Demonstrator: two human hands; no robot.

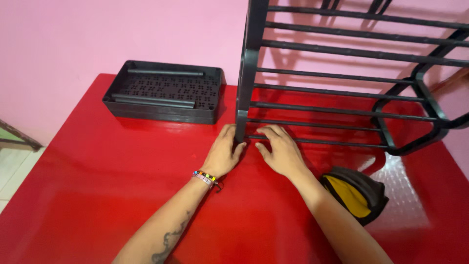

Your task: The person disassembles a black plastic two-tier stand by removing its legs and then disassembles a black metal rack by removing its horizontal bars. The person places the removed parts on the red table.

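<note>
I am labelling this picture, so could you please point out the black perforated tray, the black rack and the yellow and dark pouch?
black perforated tray (pixel 163 90): head view, on its perforated floor.
black rack (pixel 248 73): head view, on its upright near post.
yellow and dark pouch (pixel 349 195): head view, on its yellow panel.

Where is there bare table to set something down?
Bare red table left of the left hand, in front of the black tray. Crowded at the rack, both hands, right hand, and the yellow-black pouch.

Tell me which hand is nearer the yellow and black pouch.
Right. The right hand rests on the rack's bottom rails, just up and left of the pouch. The left hand is farther left, at the rack's corner post.
</note>
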